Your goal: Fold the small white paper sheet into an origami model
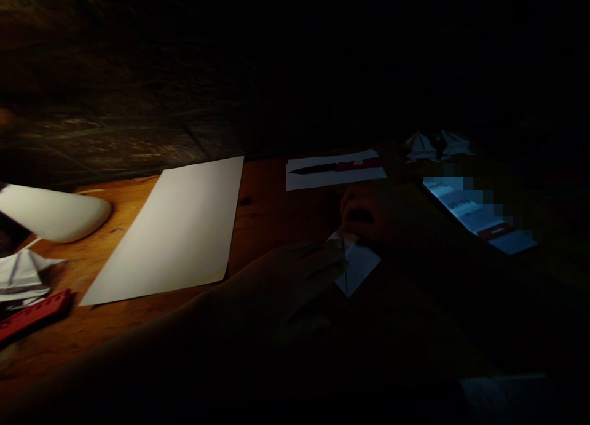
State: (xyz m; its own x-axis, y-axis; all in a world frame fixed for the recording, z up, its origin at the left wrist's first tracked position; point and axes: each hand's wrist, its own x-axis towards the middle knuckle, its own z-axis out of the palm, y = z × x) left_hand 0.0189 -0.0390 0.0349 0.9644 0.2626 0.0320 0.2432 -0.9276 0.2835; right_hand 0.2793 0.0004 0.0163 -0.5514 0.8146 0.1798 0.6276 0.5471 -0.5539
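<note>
A small folded piece of white paper [362, 265] lies on the dark wooden table, one corner toward me. My left hand [295, 274] reaches in from the left, its fingers stretched out flat over the paper's left side. Above it, my right hand [369, 213] is curled, with thumb and finger pinched at the paper's top edge. Deep shadow hides much of both hands. Just behind them, a knife with a dark blade and red handle [343, 165] rests on white paper strips [306, 180].
Left of my hands lies a large white sheet [175, 234]. Farther left are a white lamp [59, 213], a folded paper figure [23, 274] and a red notched bar [39, 314]. To the right, a lit phone screen [470, 210] glows near two paper figures [420, 146]. A wall stands behind.
</note>
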